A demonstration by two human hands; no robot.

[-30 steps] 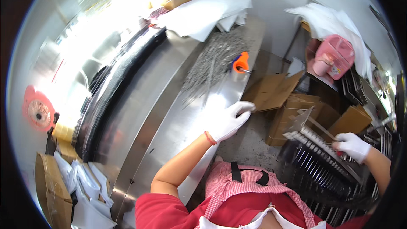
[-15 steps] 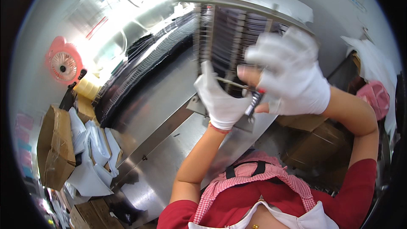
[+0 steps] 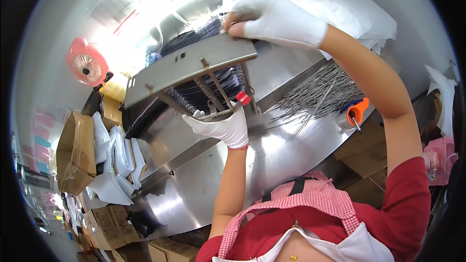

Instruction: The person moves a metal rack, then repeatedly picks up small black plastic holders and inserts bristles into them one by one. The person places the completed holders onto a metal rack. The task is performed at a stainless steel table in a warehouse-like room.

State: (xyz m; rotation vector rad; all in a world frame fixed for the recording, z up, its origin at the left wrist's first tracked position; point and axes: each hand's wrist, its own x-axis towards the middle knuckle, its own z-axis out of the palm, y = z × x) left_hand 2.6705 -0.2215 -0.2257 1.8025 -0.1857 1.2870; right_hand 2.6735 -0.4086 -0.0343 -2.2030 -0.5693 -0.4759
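A metal rack (image 3: 191, 70) with a flat end plate and notched rods is tilted above the steel table. Several dark, thin pieces (image 3: 204, 91) sit in rows inside it. My left hand (image 3: 225, 128), in a white glove, is closed around the rack's lower near part. Beside those fingers, a small red piece (image 3: 243, 98) shows at the rack's edge. My right hand (image 3: 279, 19), in a white glove with bare fingertips, grips the plate's far right corner between thumb and fingers. Part of the rack's inside is hidden behind the plate.
A heap of thin metal wires (image 3: 320, 92) lies on the steel table (image 3: 272, 150), close to orange-handled scissors (image 3: 358, 110). A long row of dark pieces (image 3: 194, 36) lies behind the rack. At left are a pink fan (image 3: 86, 63) and a cardboard box (image 3: 77, 153) beside white packets (image 3: 114, 157).
The rack has moved left and turned, so its end plate faces me. My right hand has gone from beside my left hand to the plate's far corner. The wire heap has come into view.
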